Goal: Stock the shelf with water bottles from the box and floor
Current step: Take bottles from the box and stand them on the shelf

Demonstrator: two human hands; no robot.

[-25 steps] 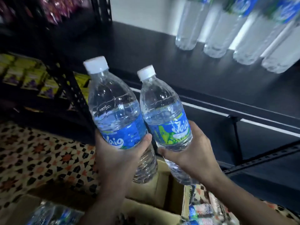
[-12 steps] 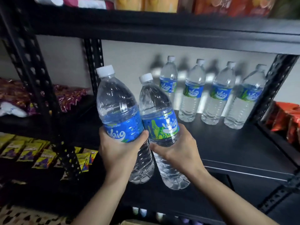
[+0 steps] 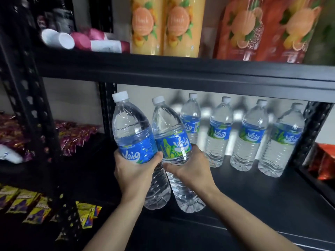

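Observation:
My left hand (image 3: 134,171) grips a clear water bottle (image 3: 132,129) with a blue label and white cap. Right beside it, my right hand (image 3: 190,169) holds a second water bottle (image 3: 170,134) of the same kind. Both bottles are tilted slightly left and touch each other, held above the front left part of the black shelf (image 3: 262,192). Several identical bottles (image 3: 248,138) stand upright in a row at the back of that shelf. The box and the floor are out of view.
The upper shelf board (image 3: 181,73) hangs just above the bottle caps and carries orange drink packs (image 3: 165,26). A perforated black upright (image 3: 107,109) stands left of the bottles. Snack packets (image 3: 36,211) fill the left unit, red packs (image 3: 324,160) the right.
The view has risen from the box and floor to the shelf. Both bottles have come up and forward toward the shelf, still held in my hands.

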